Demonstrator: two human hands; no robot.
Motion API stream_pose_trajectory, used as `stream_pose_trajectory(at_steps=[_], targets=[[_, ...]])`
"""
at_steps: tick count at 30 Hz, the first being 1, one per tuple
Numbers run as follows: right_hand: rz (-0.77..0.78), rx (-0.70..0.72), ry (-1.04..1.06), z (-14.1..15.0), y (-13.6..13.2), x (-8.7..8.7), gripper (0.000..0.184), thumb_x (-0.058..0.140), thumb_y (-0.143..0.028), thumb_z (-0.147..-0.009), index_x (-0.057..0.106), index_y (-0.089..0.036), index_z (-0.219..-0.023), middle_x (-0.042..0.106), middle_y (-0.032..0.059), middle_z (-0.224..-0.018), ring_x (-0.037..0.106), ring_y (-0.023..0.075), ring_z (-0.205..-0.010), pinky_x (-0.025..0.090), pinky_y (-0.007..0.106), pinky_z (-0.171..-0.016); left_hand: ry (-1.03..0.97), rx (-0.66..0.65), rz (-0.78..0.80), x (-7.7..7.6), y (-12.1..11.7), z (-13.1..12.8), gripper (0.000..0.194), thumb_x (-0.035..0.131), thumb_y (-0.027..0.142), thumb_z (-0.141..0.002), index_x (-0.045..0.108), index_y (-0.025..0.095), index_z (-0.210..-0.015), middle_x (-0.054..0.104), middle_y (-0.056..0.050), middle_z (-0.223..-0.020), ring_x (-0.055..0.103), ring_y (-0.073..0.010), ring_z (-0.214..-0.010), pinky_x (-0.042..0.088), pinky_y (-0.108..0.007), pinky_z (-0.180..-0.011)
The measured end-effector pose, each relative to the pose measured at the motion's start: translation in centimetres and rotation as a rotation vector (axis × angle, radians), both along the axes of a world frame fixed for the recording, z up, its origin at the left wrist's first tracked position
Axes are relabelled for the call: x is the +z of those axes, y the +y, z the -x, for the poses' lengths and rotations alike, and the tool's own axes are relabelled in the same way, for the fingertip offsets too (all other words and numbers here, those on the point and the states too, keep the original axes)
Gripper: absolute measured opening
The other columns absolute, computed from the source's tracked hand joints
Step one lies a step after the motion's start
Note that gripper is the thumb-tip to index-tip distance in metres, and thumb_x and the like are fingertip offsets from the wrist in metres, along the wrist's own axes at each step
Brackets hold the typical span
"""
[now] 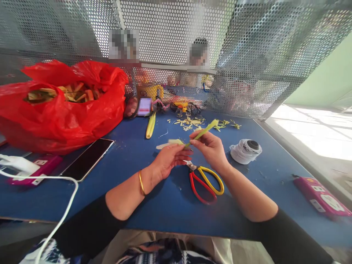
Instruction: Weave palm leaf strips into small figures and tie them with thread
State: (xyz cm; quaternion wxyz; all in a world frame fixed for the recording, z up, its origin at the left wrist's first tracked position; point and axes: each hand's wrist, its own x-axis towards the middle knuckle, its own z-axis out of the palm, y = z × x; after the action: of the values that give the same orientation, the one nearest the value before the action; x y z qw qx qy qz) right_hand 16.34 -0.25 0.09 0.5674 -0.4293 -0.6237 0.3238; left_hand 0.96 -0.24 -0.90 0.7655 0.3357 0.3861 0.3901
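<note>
My left hand (pixel 171 157) and my right hand (pixel 211 147) come together over the middle of the table. Between them runs a pale green leaf-like strip (pixel 208 129), which looks like a piece of husk. My right thumb and fingers pinch it, and its upper end points away to the right. Its lower part is in the fingertips of my left hand, whose other fingers are loosely extended. A whitish-green piece (pixel 176 141) shows just behind my left hand. Below the hands lie scissors (pixel 205 179) with one red and one yellow handle, their blades partly covered by my left fingers.
A red plastic bag (pixel 90 121) of husk-like pieces stands left, near a dark phone (pixel 88 158). A yellow-green bundle (pixel 150 126), scraps (pixel 189 123) and a white thread spool (pixel 245 151) lie farther back. Magenta power strips (pixel 320 196) flank the table. A perforated metal screen (pixel 176 33) rises behind.
</note>
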Motion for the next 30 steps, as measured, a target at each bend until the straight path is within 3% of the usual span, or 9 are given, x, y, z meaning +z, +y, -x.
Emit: stream_pose_trajectory(at_steps=[8,12,19,30], targets=[[-0.109,-0.261,0.141,-0.6,0.0,1.1,0.017,0.067,-0.038,-0.079,0.064,-0.021,-0.075,0.060,-0.0037,-0.065,0.057,0.0107,-0.057,0.050,0.027,-0.059,-0.008,0.280,-0.042,0.5,-0.2,-0.5,0.016,0.063,0.016,-0.089,0.065,0.015,-0.073,0.074,-0.002,-0.069,0.065,-0.0082,-0.056,0.045,-0.017,-0.052],[-0.101,-0.265,0.200,-1.1,0.2,1.2,0.017,0.066,-0.038,-0.079,0.066,-0.021,-0.079,0.065,-0.0025,-0.071,0.060,0.0103,-0.057,0.053,0.028,-0.059,-0.021,0.353,-0.081,0.3,0.1,-0.6,0.010,0.069,0.019,-0.083,0.067,0.016,-0.074,0.074,-0.002,-0.070,0.065,-0.0090,-0.057,0.046,-0.018,-0.054],[-0.109,-0.178,0.258,-0.9,0.1,1.1,0.015,0.064,-0.033,-0.082,0.067,-0.021,-0.091,0.068,-0.0012,-0.076,0.066,0.0121,-0.065,0.057,0.031,-0.069,-0.031,0.383,-0.122,0.1,0.3,-0.5,0.009,0.073,0.023,-0.080,0.068,0.017,-0.077,0.075,-0.001,-0.072,0.064,-0.0088,-0.059,0.045,-0.018,-0.055],[-0.192,-0.345,0.190,-1.5,0.8,0.8,0.022,0.070,-0.034,-0.078,0.050,-0.024,-0.079,0.059,-0.0050,-0.067,0.062,0.0116,-0.059,0.053,0.029,-0.061,0.065,0.322,-0.154,-0.1,-0.1,-0.7,0.008,0.071,0.022,-0.082,0.068,0.016,-0.077,0.075,-0.003,-0.075,0.064,-0.0095,-0.059,0.046,-0.020,-0.057]])
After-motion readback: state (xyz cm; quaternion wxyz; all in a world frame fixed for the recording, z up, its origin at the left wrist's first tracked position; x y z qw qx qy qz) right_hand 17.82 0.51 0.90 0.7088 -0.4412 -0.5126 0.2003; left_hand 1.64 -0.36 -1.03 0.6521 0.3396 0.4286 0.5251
